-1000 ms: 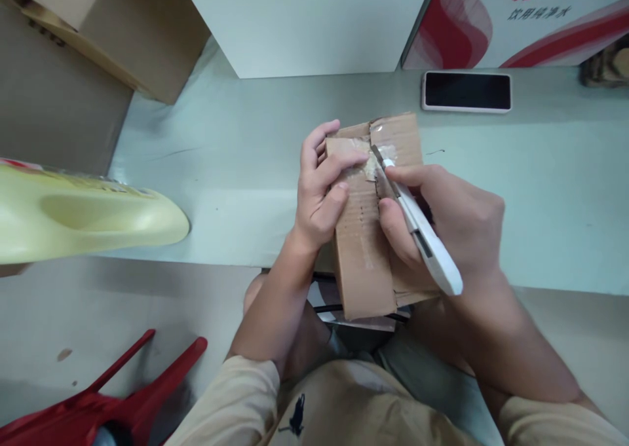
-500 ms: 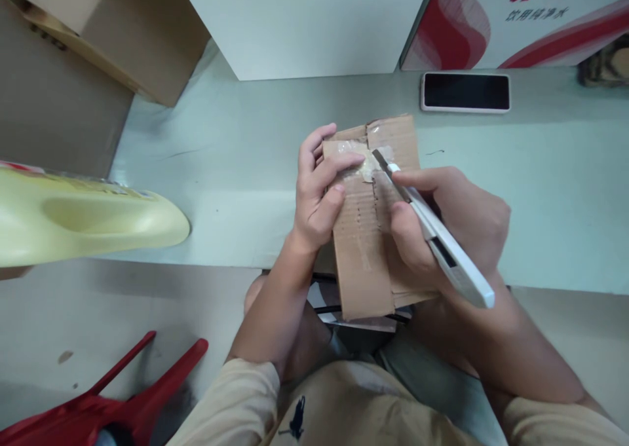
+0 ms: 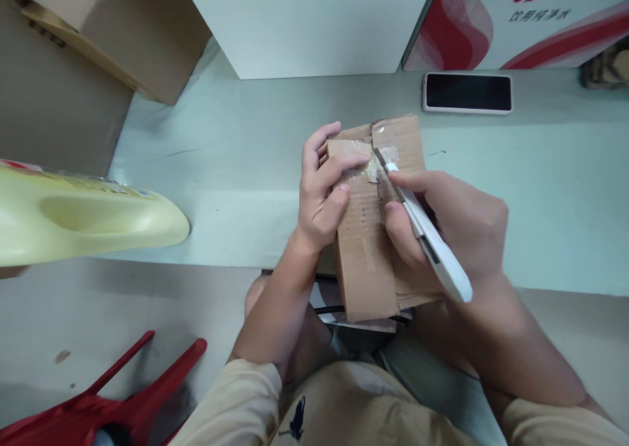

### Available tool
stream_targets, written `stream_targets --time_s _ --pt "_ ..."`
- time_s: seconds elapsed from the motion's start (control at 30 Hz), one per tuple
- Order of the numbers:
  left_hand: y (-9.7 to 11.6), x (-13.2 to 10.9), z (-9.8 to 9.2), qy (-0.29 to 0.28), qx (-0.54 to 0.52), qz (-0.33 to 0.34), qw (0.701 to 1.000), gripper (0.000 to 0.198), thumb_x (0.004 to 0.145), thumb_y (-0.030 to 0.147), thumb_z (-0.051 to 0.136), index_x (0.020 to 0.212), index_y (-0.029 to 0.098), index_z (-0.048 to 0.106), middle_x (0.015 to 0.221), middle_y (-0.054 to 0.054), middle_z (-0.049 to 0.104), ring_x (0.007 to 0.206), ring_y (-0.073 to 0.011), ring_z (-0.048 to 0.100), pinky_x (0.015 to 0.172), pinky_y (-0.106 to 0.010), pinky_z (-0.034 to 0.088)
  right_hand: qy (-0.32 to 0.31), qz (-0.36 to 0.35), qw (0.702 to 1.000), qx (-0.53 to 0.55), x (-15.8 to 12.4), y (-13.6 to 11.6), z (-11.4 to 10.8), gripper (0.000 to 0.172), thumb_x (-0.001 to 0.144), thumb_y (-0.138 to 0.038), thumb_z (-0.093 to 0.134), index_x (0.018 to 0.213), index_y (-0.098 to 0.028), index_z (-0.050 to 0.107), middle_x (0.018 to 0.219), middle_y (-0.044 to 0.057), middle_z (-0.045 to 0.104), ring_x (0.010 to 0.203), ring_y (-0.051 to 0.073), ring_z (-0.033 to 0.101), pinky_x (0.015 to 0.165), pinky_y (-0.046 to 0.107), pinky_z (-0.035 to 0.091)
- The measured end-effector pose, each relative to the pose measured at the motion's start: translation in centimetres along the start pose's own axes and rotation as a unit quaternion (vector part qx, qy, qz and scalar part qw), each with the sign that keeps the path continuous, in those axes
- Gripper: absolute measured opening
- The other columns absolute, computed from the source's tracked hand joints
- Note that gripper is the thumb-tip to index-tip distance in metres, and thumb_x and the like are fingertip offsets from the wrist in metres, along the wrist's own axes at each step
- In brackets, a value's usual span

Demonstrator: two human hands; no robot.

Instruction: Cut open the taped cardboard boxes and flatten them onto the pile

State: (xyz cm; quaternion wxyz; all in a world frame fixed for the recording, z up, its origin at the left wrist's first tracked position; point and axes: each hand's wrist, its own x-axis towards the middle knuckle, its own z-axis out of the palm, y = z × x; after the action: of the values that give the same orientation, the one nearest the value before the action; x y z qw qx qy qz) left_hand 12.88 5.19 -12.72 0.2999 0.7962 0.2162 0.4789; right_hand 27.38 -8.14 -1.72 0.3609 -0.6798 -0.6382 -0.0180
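A small brown cardboard box (image 3: 366, 262) lies at the near edge of a pale green table (image 3: 236, 177), its top seam covered with clear tape. My left hand (image 3: 322, 194) grips the box's left side, with the fingers curled over the top flap. My right hand (image 3: 452, 223) is closed round a white utility knife (image 3: 432, 243). The knife's blade tip rests on the taped seam near the box's far end.
A black phone (image 3: 466, 92) lies at the far right of the table. Large cardboard boxes (image 3: 122, 27) stand at the far left, a white panel (image 3: 304, 20) behind. A yellow plastic object (image 3: 88, 213) juts in from the left. Red plastic legs (image 3: 122, 393) lie on the floor.
The knife's handle swung a little outward to the right and came back. The blade tip stayed at the taped seam. My left hand held the box still.
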Motion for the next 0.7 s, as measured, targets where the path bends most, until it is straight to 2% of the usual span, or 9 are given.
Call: stream_targets --time_s 0.13,0.33,0.5,0.6,0.7 --pt "0.1 0.0 0.2 0.021 0.004 0.01 1.0 0.062 0.094 0.082 0.035 0.123 0.036 0.066 0.156 -0.003 0.044 0.136 -0.0384 0.056 0.104 -0.059 0.054 -0.008 -0.004 1.0 0.0 0.1 -0.1 0.0 0.021 0.096 -0.03 0.059 0.11 -0.029 0.074 0.095 0.004 0.081 0.083 0.023 0.078 0.067 0.033 0.06" --pt "-0.5 -0.2 0.4 0.008 -0.011 -0.004 1.0 0.067 0.091 0.086 0.037 0.122 0.034 0.065 0.159 -0.004 0.042 0.138 -0.0415 0.054 0.108 -0.061 0.051 -0.021 -0.009 1.0 -0.01 0.1 -0.2 -0.2 0.022 0.096 -0.027 0.059 0.112 -0.028 0.074 0.098 0.004 0.081 0.085 0.022 0.078 0.067 0.031 0.058" --pt "0.6 0.0 -0.1 0.011 0.003 0.009 1.0 0.059 0.099 0.076 0.033 0.124 0.033 0.066 0.157 -0.006 0.043 0.13 -0.036 0.06 0.107 -0.059 0.053 0.008 -0.038 0.999 -0.005 0.2 0.0 -0.1 0.02 0.092 -0.022 0.062 0.108 -0.025 0.072 0.094 0.002 0.081 0.081 0.018 0.077 0.068 0.028 0.058" --pt "1.1 0.1 0.0 0.008 0.025 -0.007 1.0 0.062 0.101 0.076 0.027 0.123 0.032 0.065 0.157 -0.008 0.043 0.134 -0.0369 0.058 0.108 -0.061 0.053 0.022 -0.043 0.999 0.002 0.3 0.0 -0.2 0.018 0.088 -0.021 0.063 0.105 -0.025 0.071 0.092 0.001 0.081 0.077 0.018 0.077 0.066 0.028 0.059" --pt "1.3 0.1 0.2 0.011 0.022 -0.012 1.0 0.064 0.1 0.077 0.026 0.122 0.032 0.065 0.158 -0.007 0.042 0.136 -0.0381 0.057 0.11 -0.063 0.051 0.005 -0.034 0.999 -0.001 0.4 0.0 -0.3 0.019 0.09 -0.021 0.06 0.105 -0.027 0.071 0.094 0.002 0.081 0.079 0.019 0.078 0.067 0.03 0.061"
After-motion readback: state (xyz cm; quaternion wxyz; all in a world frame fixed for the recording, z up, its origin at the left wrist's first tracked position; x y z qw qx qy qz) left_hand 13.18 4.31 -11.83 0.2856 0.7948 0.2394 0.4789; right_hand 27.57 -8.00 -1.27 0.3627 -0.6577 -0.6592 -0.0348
